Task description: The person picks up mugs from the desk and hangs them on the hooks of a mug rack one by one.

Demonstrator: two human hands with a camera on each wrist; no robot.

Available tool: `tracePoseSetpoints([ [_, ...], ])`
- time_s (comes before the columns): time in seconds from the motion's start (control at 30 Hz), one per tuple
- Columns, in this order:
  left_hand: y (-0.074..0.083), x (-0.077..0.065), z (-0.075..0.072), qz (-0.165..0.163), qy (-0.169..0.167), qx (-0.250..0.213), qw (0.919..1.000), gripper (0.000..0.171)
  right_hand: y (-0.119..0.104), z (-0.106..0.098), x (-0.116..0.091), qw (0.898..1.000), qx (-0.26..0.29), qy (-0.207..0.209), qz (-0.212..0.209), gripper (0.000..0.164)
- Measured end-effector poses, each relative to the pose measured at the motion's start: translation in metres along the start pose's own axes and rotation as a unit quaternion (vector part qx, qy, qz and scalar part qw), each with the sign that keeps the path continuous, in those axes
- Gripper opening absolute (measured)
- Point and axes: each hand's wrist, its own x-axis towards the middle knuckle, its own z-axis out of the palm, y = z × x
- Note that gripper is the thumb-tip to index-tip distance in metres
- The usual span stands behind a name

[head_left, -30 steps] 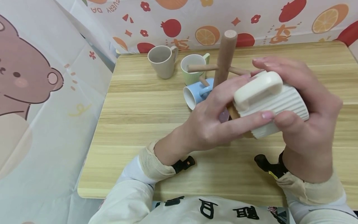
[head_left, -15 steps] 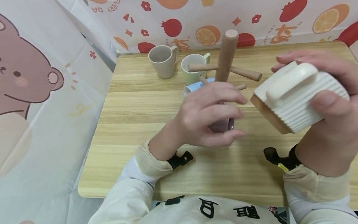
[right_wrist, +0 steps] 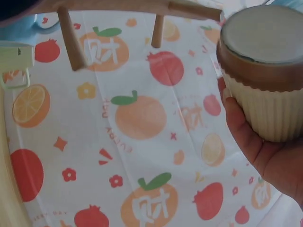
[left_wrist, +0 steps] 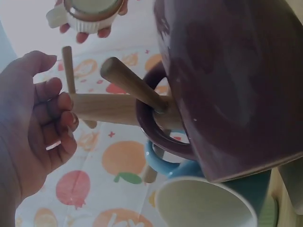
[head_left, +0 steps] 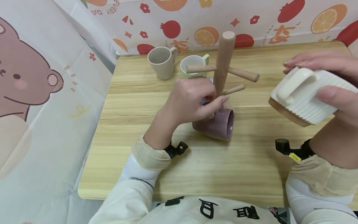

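Note:
My right hand [head_left: 345,104] holds a white ribbed mug [head_left: 306,96] with a brown base band. Its handle points up in the head view, and the right wrist view shows its base uppermost. My left hand [head_left: 191,99] hovers at the wooden mug tree [head_left: 223,57], fingers loosely bent. In the left wrist view those fingers lie across the post; whether they touch it I cannot tell. Just below hangs a purple mug [head_left: 215,126], a peg [left_wrist: 130,82] passing through its handle. Behind it is a blue mug [left_wrist: 206,201], mostly hidden by my left hand in the head view.
A beige mug [head_left: 162,63] stands at the table's back left. Beside it stands a pale green mug [head_left: 193,63], partly behind a peg. Bare pegs [head_left: 244,74] stick out on the tree's right side. A fruit-printed cloth [head_left: 260,21] hangs behind the table [head_left: 126,149].
My hands have come apart. The right hand has carried the white mug to the right, away from the tree. My left hand has let go of that mug and moved up and left, toward the post.

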Motion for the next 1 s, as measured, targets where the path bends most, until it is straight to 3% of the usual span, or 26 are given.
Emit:
tracePoseSetpoints([
  [0.07, -0.003, -0.001, 0.001, -0.013, -0.008, 0.019, 0.9997, 0.033, -0.008, -0.007, 0.001, 0.993, -0.068, -0.059, 0.071, 0.04],
  [0.13, -0.006, -0.002, 0.003, -0.031, -0.018, 0.04, 0.9986, 0.036, -0.013, -0.009, 0.005, 0.974, -0.145, -0.11, 0.138, 0.04],
  [0.23, -0.008, -0.003, 0.006, -0.064, -0.035, 0.076, 0.9944, 0.039, -0.018, -0.005, 0.01, 0.927, -0.264, -0.167, 0.208, 0.04],
  [0.27, -0.009, -0.003, 0.007, -0.077, -0.041, 0.087, 0.9924, 0.04, -0.016, -0.003, 0.011, 0.913, -0.292, -0.175, 0.225, 0.04],
  [0.33, -0.011, -0.003, 0.01, -0.103, -0.048, 0.104, 0.9881, 0.043, -0.008, -0.001, 0.011, 0.906, -0.289, -0.159, 0.265, 0.037],
  [0.43, -0.013, -0.003, 0.015, -0.142, -0.049, 0.114, 0.982, 0.046, 0.006, -0.003, 0.011, 0.882, -0.316, -0.147, 0.317, 0.032],
  [0.53, -0.014, -0.003, 0.019, -0.187, -0.048, 0.103, 0.9757, 0.043, 0.021, -0.009, 0.009, 0.878, -0.304, -0.13, 0.347, 0.028],
  [0.63, -0.016, -0.001, 0.022, -0.222, -0.053, 0.058, 0.9719, 0.037, 0.036, -0.014, 0.008, 0.878, -0.296, -0.127, 0.354, 0.026],
  [0.83, -0.015, 0.001, 0.035, -0.25, -0.054, -0.048, 0.9655, 0.042, 0.062, -0.016, 0.007, 0.872, -0.283, -0.136, 0.376, 0.017],
  [0.93, -0.013, 0.001, 0.04, -0.263, -0.069, -0.059, 0.9606, 0.037, 0.071, -0.015, 0.007, 0.878, -0.273, -0.141, 0.367, 0.012],
  [1.0, -0.012, 0.0, 0.042, -0.284, -0.092, -0.06, 0.9526, 0.034, 0.075, -0.015, 0.006, 0.884, -0.266, -0.142, 0.357, 0.009],
])
